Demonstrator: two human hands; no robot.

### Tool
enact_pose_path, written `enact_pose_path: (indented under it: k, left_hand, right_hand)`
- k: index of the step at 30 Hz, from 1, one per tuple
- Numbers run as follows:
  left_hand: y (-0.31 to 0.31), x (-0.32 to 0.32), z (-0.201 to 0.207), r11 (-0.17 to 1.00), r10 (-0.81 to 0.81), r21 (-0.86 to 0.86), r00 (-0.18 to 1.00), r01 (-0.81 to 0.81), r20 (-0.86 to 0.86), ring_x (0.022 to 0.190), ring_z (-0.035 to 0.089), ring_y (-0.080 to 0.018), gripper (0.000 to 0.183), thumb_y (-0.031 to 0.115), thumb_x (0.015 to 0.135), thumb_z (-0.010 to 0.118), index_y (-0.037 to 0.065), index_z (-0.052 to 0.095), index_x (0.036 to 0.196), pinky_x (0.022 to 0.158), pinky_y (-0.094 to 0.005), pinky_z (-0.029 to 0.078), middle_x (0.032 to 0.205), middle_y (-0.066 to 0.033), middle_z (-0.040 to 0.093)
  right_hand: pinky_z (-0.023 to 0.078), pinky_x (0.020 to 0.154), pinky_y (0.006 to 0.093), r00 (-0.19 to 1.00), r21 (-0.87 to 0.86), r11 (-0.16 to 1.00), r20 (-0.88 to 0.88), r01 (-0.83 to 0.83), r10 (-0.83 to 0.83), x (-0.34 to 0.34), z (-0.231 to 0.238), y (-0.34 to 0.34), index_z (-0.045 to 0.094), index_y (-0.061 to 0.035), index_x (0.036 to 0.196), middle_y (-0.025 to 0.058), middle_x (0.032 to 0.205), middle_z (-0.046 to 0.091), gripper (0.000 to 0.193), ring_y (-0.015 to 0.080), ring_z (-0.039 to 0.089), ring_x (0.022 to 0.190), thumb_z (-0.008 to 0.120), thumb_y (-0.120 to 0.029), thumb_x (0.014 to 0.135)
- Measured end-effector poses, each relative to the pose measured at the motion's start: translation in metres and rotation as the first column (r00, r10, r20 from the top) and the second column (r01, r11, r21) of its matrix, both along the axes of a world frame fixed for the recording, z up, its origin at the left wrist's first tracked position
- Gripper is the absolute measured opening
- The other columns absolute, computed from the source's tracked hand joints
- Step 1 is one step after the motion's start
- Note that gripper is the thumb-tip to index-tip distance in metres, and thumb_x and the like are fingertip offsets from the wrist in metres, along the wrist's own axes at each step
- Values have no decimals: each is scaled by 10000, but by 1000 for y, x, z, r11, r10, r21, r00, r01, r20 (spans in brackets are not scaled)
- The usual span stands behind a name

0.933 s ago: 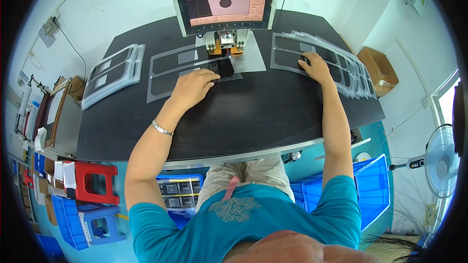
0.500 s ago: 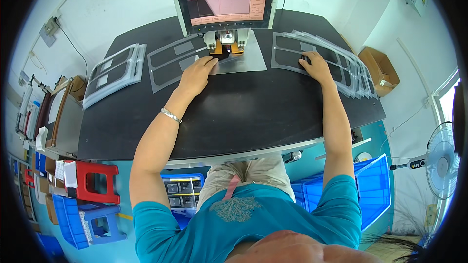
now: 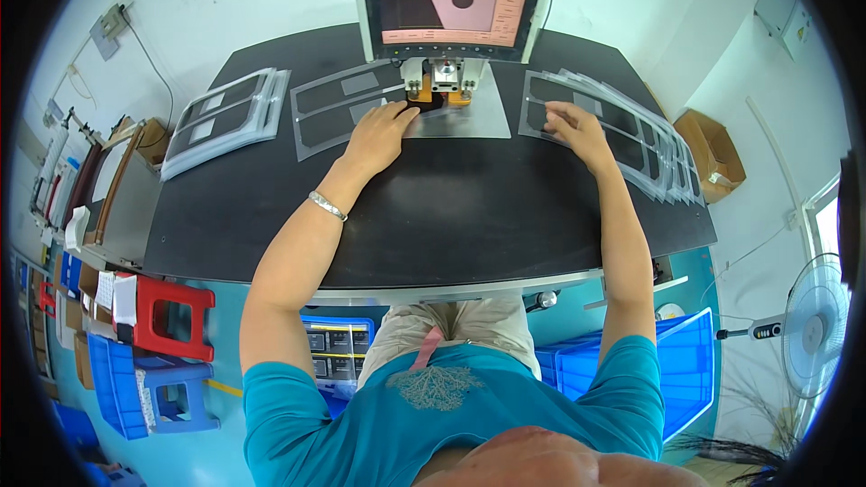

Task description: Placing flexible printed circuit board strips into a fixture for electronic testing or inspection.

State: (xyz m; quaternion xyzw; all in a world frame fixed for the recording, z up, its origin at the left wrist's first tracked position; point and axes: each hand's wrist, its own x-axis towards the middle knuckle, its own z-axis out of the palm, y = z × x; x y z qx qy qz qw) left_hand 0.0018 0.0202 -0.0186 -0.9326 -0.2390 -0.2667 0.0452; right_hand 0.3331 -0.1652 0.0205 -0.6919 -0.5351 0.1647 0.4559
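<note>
My left hand (image 3: 377,135) lies at the front of the measuring machine's head (image 3: 442,81). Its fingertips are closed on the edge of a thin clear plastic sheet (image 3: 437,114), partly hidden under the orange clamps. Just left of that hand, a framed clear sheet with dark panels (image 3: 311,131) lies flat. My right hand (image 3: 579,133) hovers over the near left corner of a fanned stack of similar sheets (image 3: 636,149). Its fingers are loosely curled and apart, with nothing visible between them. The monitor (image 3: 456,0) displays a pink shape with a dark round spot.
Another stack of clear sheets (image 3: 225,117) lies at the table's left. A metal plate (image 3: 487,113) is under the machine. Beside the right edge stands a cardboard box (image 3: 713,158). Blue crates (image 3: 677,379), a red stool (image 3: 176,316) and a fan (image 3: 816,329) are around the table.
My right fingers have lifted and shifted left, and the small dark thing beside them is no longer seen. A dark round spot has appeared on the monitor. The whole view has shifted slightly.
</note>
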Motion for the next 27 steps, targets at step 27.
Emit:
enact_pose_path:
  k: [27]
  left_hand:
    - [115,-176,-1,543,759,205,581,-814,294,1337,428,-353,501,347,920,608,138,523,1368,1055,-513,375,1419,-153,491]
  right_hand:
    - [468,833,285,994,-122,988,76,92,-83,11,18,-18,636,55,1218,60,947,617,428,160,584,918,644,-76,811]
